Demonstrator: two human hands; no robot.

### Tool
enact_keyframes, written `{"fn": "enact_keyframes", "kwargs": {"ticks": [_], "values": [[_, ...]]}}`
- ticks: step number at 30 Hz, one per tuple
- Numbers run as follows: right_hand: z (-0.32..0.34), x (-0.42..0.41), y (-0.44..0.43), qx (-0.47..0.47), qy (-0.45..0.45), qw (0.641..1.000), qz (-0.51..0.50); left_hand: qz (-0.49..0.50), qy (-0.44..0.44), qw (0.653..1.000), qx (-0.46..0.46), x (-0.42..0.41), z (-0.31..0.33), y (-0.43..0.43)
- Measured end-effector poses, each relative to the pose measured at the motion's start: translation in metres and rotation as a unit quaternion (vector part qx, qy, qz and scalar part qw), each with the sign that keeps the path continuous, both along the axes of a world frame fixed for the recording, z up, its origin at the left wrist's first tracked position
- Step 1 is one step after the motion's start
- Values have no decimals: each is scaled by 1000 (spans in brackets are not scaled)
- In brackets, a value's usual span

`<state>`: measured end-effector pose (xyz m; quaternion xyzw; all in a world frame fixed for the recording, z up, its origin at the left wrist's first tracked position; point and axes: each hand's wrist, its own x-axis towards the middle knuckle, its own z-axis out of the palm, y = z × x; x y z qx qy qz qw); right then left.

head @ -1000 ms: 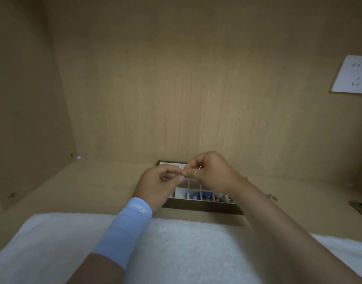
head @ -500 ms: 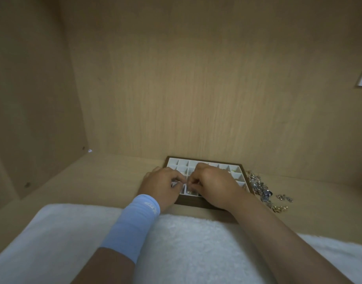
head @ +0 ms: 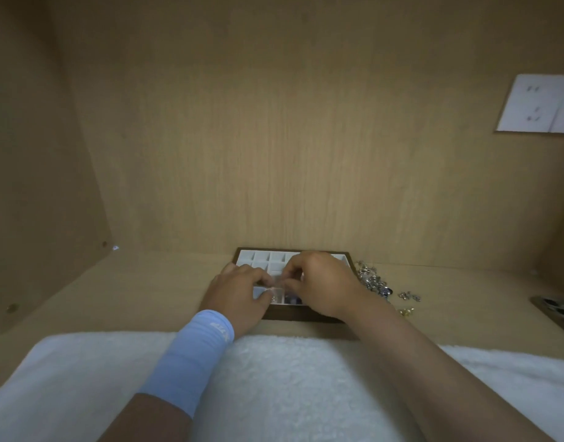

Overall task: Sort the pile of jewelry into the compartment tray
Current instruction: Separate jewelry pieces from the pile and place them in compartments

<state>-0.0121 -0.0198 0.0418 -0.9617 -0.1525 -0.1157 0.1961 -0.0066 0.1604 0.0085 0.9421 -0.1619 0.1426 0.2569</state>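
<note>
Silver and tiny, one piece (head: 275, 284) is being pinched between the curled left hand (head: 239, 291) and right hand (head: 322, 285), over the near side of the tray (head: 245, 257). So small, it could be slipping into a wrong box. I am counting two hands, one tray, one jewelry pile (head: 374, 280) just right of it.

White-celled, dark-brown-rimmed tray (head: 246, 254); silvery jewelry pile (head: 373, 280); pale-blue wristband (head: 197, 352); white towel (head: 290, 384).
</note>
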Motion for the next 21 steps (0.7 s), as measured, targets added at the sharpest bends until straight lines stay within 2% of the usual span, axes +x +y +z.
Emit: {"fn": "enact_keyframes", "kwargs": {"ticks": [3,7,11,16,21], "values": [[11,-15,-33,18,11,999,-37,4,-1,1000,18,-3,4,-2],[12,-29,-94,52,22,989,-140,9,-27,999,36,-15,13,-11],[-4,-38,-145,80,7,969,-232,-18,-32,999,-4,-25,19,-34],[-24,-43,-176,73,48,974,-210,-93,-41,994,31,-25,31,-91],[-22,-46,-188,104,108,978,-147,-135,-3,991,9,-7,30,-146]]}}
